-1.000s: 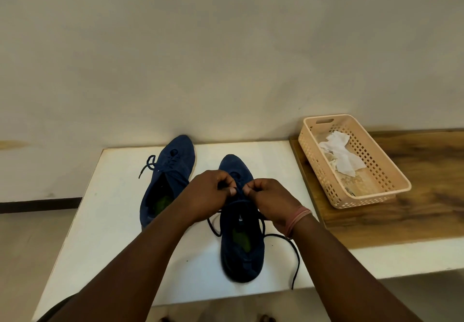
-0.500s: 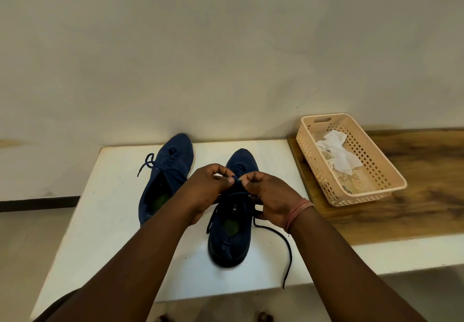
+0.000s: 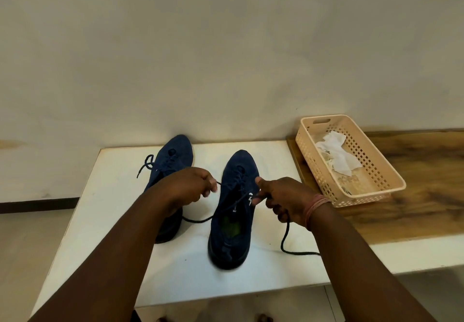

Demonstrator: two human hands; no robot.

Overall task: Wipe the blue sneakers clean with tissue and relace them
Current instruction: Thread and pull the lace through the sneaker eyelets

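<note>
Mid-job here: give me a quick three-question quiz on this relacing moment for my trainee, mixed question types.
1. True or false: the left hand and right hand each grip an end of the lace of the right-hand sneaker.
2. Where is the used tissue? A) in the beige basket B) on the white table C) inside the left-hand sneaker
3. Fill in: the loose lace tail below the right hand lies on the ____.

Key: 1 true; 2 A; 3 white table.
</note>
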